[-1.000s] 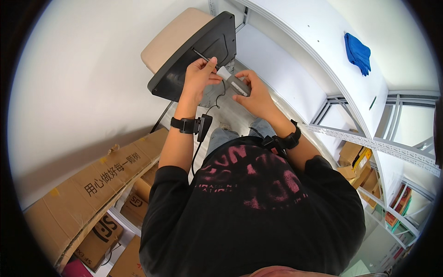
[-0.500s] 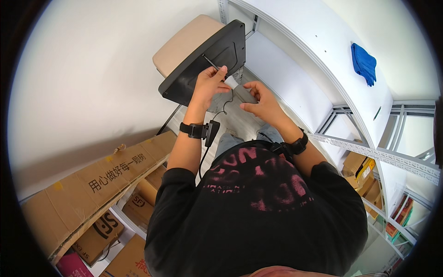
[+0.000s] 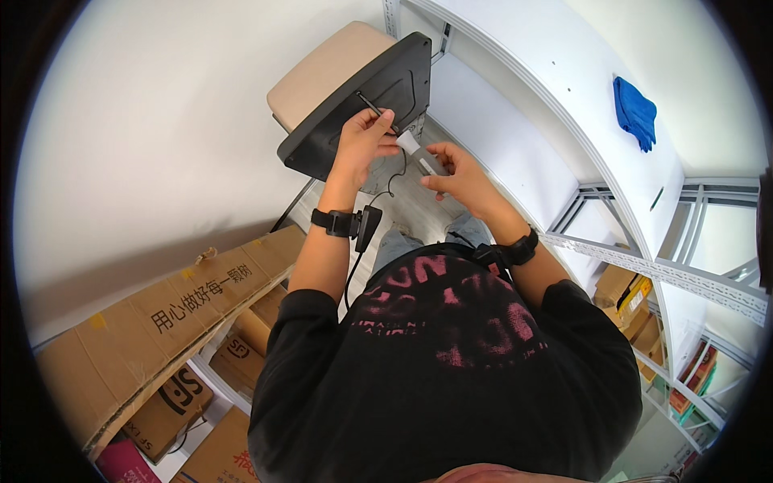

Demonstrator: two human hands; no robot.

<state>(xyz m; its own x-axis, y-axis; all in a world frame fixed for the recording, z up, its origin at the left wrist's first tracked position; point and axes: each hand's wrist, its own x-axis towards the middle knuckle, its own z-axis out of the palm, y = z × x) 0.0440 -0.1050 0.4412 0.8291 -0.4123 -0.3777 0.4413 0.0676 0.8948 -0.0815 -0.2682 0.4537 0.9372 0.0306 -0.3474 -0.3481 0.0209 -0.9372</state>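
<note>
A slim dark tool, seemingly a screwdriver or hex key, is gripped in the left hand, fingers closed round its handle. Its tip is pressed against the black underside of a chair seat, which is tipped on edge at the far centre so that the base is exposed; the beige cushion faces away to the far left. A small grey-and-white part is pinched between thumb and fingers of the right hand, just right of the tool and close to the seat, apparently kept ready beside the work. White shelving runs along the right with a blue cloth on it. Cardboard boxes are stacked at the near left.
</note>
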